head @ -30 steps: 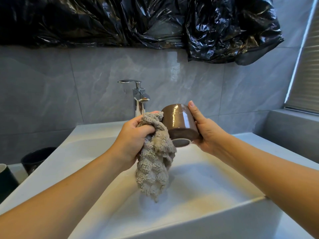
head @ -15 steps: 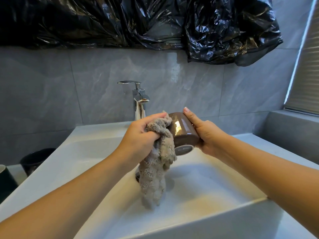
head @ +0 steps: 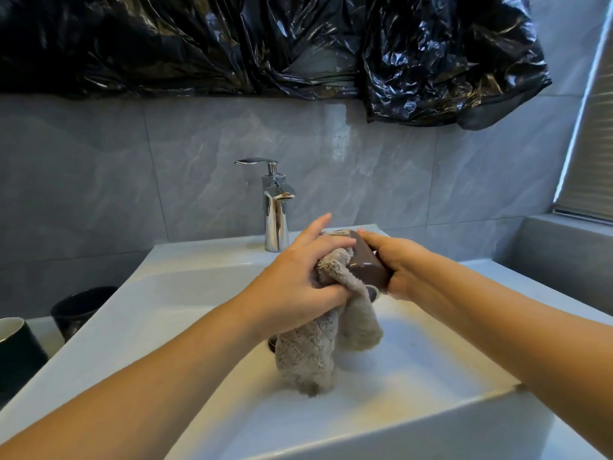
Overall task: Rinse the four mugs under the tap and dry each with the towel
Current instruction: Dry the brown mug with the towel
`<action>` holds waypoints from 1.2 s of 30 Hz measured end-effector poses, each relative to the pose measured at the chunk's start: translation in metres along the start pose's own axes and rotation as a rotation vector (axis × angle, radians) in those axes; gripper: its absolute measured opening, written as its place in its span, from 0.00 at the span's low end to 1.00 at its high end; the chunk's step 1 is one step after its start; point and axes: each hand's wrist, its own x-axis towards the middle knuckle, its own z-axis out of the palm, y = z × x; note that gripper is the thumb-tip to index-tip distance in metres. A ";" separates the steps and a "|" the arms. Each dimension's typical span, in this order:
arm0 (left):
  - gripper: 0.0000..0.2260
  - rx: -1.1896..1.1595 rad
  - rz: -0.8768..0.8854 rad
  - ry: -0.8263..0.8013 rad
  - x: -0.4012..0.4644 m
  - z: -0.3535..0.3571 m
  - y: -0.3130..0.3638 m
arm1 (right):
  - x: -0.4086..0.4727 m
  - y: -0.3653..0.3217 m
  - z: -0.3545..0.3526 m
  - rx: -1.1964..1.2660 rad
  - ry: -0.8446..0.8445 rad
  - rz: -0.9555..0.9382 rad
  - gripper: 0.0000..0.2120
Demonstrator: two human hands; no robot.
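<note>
Over the white sink (head: pixel 199 280), my right hand (head: pixel 401 267) grips a glossy brown mug (head: pixel 366 265), tilted with its mouth facing down towards me. My left hand (head: pixel 298 280) holds a fluffy grey towel (head: pixel 318 340) bunched against the mug's left side, fingers spread over its top; the towel's ends hang into the basin. The chrome tap (head: pixel 277 210) stands behind, with no water running. Two dark mugs sit left of the sink: a black one (head: pixel 79 310) and a dark one with a pale inside (head: pixel 16 346). The towel and hands hide much of the brown mug.
A grey tiled wall rises behind the sink, with black plastic sheeting (head: pixel 298 44) taped across its top. A grey ledge (head: pixel 557 254) and a window blind (head: pixel 593 154) are at the right. The drain is partly hidden by the towel.
Both hands have lowered towards the basin with the mug. The left hand has pushed the towel further over the mug's side, covering more of it. The mug has tipped further.
</note>
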 end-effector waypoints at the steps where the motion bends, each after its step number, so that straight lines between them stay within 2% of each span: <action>1: 0.26 -0.007 -0.023 -0.010 0.001 -0.003 -0.001 | -0.001 -0.001 0.003 -0.019 -0.010 0.013 0.16; 6: 0.28 -0.103 0.019 0.075 0.004 -0.011 -0.013 | -0.008 -0.005 0.015 -0.014 -0.065 -0.094 0.10; 10: 0.24 -0.233 -0.032 0.266 0.006 -0.018 -0.017 | -0.017 -0.005 0.023 0.089 -0.222 -0.137 0.16; 14: 0.25 -0.449 -0.093 0.363 0.004 -0.019 -0.012 | -0.022 -0.001 0.024 0.151 -0.323 -0.200 0.11; 17: 0.21 -0.576 -0.160 0.452 0.007 -0.022 -0.010 | -0.024 0.003 0.023 0.150 -0.335 -0.188 0.13; 19: 0.17 -0.571 -0.201 0.485 0.010 -0.022 -0.011 | -0.024 0.004 0.024 0.138 -0.301 -0.234 0.15; 22: 0.17 -0.481 -0.205 0.416 0.009 -0.015 -0.007 | -0.021 0.004 0.023 0.130 -0.208 -0.344 0.08; 25: 0.34 -0.396 -0.213 0.295 0.007 -0.003 -0.004 | -0.015 0.003 0.017 0.115 -0.160 -0.430 0.05; 27: 0.40 -0.270 -0.219 0.298 0.009 0.001 -0.006 | -0.013 0.004 0.016 0.096 -0.159 -0.460 0.05; 28: 0.39 -0.252 -0.211 0.313 0.009 0.002 -0.007 | -0.013 0.004 0.017 0.094 -0.179 -0.462 0.05; 30: 0.37 -0.266 -0.183 0.326 0.009 0.001 -0.009 | -0.009 0.005 0.019 0.095 -0.243 -0.392 0.17; 32: 0.28 -0.288 -0.129 0.317 0.006 0.001 -0.007 | -0.011 0.004 0.018 0.098 -0.276 -0.275 0.26; 34: 0.19 -0.260 -0.086 0.304 0.003 -0.001 -0.008 | -0.009 0.003 0.011 0.098 -0.301 -0.201 0.26; 36: 0.16 -0.236 -0.075 0.272 0.000 -0.002 -0.010 | -0.010 0.003 0.003 0.061 -0.351 -0.146 0.22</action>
